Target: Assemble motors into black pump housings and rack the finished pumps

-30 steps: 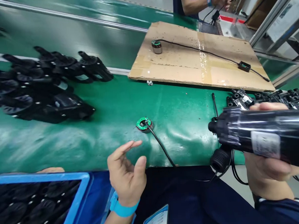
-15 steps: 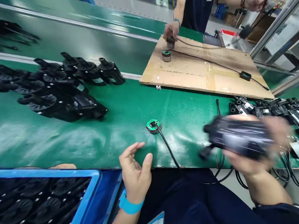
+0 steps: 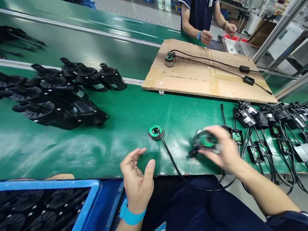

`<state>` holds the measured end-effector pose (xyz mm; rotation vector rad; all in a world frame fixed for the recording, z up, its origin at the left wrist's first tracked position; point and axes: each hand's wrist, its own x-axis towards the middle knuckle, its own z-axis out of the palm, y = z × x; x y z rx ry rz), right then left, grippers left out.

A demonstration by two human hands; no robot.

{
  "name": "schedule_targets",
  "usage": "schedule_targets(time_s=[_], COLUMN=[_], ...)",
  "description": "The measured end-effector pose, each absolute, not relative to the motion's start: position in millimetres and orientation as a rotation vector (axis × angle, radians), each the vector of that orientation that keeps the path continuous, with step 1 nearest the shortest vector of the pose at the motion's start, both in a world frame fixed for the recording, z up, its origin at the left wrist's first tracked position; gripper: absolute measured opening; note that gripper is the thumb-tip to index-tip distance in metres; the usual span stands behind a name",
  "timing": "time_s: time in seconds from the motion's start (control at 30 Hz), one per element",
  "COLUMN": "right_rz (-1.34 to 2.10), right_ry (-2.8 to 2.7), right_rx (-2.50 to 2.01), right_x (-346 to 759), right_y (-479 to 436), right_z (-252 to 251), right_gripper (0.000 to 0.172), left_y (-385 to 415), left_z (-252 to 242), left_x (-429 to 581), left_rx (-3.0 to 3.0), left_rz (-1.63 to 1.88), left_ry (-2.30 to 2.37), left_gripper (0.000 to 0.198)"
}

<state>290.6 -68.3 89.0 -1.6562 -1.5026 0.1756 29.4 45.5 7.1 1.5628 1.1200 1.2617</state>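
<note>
My right hand (image 3: 223, 150) grips a black pump housing (image 3: 199, 140) above the green bench. Motion blurs it. Its open end is turned up and shows something green inside, and a short spout points to the lower left. My left hand (image 3: 137, 177) hovers at the bench's front edge, palm turned inward, fingers apart and nothing in them. Just beyond its fingertips lies a ring-shaped motor coil with a green circuit board (image 3: 152, 133) on top. A black cable (image 3: 172, 159) runs from the coil over the edge, across my lap and to the right.
Several black pump housings (image 3: 88, 77) stand at the left. A blue crate (image 3: 96, 193) holds more. On the right lie cabled housings (image 3: 248, 116) with opened small boxes (image 3: 255, 153). Opposite, a co-worker's hands are above a cardboard sheet (image 3: 188, 81) bearing two cabled coils (image 3: 169, 61).
My right hand has swung the housing left and turned its open end upward. My left hand stays nearly still. The co-worker has set down a second cabled coil on the cardboard and let go.
</note>
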Motion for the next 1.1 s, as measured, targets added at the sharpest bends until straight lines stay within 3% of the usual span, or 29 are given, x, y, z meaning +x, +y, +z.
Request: schedule_targets(time_s=[0.17,0.33,0.53,0.67,0.9,0.97,1.1], right_rz=[0.163,0.535,0.536,0.496,0.233,0.196,-0.009], right_ry=[-1.722,-1.171,-1.095,-1.281,-1.695,-1.866,-2.326], right_rx=[-1.677,-1.689,-1.751,-1.883,-1.942,-1.880,-1.771], right_x=[289,288,287,321,337,313,254], right_y=[-35,40,134,133,96,91,89], right_z=[75,60,21,33,98,107,101], right_gripper=[0.064,0.074,0.063,0.061,0.021,0.024,0.065], left_y=[43,50,143,224,276,268,236], left_z=[4,9,74,117,97,88,83], left_x=[32,27,-11,-25,-17,-14,-5], left_rx=[1.533,1.552,2.071,2.170,2.448,2.537,2.394], left_rz=[1.271,1.249,1.215,1.033,0.622,0.603,0.543], left_ry=[1.117,1.116,1.489,1.925,2.007,1.988,1.860], left_gripper=[0.053,0.050,0.047,0.051,0.047,0.052,0.059])
